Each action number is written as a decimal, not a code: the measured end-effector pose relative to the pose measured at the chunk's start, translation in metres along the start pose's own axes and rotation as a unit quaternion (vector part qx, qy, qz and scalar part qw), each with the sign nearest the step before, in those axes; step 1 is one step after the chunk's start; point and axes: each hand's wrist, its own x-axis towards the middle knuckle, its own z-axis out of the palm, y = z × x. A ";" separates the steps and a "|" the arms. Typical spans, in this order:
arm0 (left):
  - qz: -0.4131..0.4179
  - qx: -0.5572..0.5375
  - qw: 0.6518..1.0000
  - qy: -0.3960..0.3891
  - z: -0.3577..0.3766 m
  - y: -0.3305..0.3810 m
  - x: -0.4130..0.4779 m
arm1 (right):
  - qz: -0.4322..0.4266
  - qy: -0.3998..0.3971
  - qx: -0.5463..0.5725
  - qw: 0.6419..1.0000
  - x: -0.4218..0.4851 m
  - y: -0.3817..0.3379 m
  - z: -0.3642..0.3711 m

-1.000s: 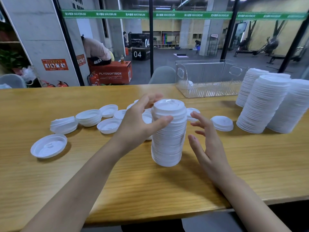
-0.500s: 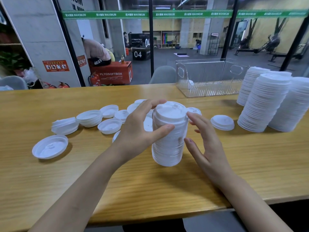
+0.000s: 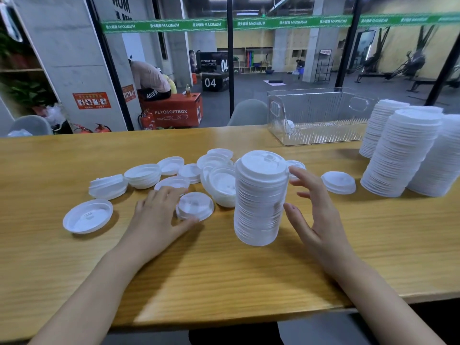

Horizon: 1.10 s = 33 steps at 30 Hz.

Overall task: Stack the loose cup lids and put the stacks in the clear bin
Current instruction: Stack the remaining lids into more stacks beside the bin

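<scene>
Two relaxed hands flank a tall stack (image 3: 260, 197) of white plastic cup lids on a pale wooden table (image 3: 224, 282).

Leftmost, loose white lids (image 3: 142, 175) lie scattered, many upturned, some nested in short piles, evidently awaiting collection. The left hand (image 3: 159, 215) lies flat, fingers slack, thumb touching the rim of a translucent dome-up lid (image 3: 195, 206), probably the next one to gather. The tall stack stands upright and unheld. The right hand (image 3: 313, 215) hovers spread just beside it, grasping nothing, likely guarding against a topple; whether it touches, I cannot tell. Further right stand three taller finished stacks (image 3: 403, 153), close to the clear ribbed plastic bin (image 3: 321, 115) at the far edge, which looks almost unfilled.
</scene>
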 end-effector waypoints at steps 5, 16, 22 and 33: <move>-0.011 0.018 0.999 -0.037 0.004 0.002 0.003 | 0.002 -0.003 -0.004 1.000 -0.001 0.001 -0.001; -0.015 -0.042 0.988 0.145 -0.003 0.004 0.006 | 0.002 -0.003 0.005 1.000 -0.001 0.001 0.000; 0.030 -0.168 0.953 0.249 -0.031 0.035 0.013 | 0.005 0.004 0.004 1.000 -0.001 0.000 0.000; 0.123 -0.306 0.943 0.036 -0.043 0.109 0.031 | 0.004 0.016 0.005 1.000 -0.001 -0.001 -0.003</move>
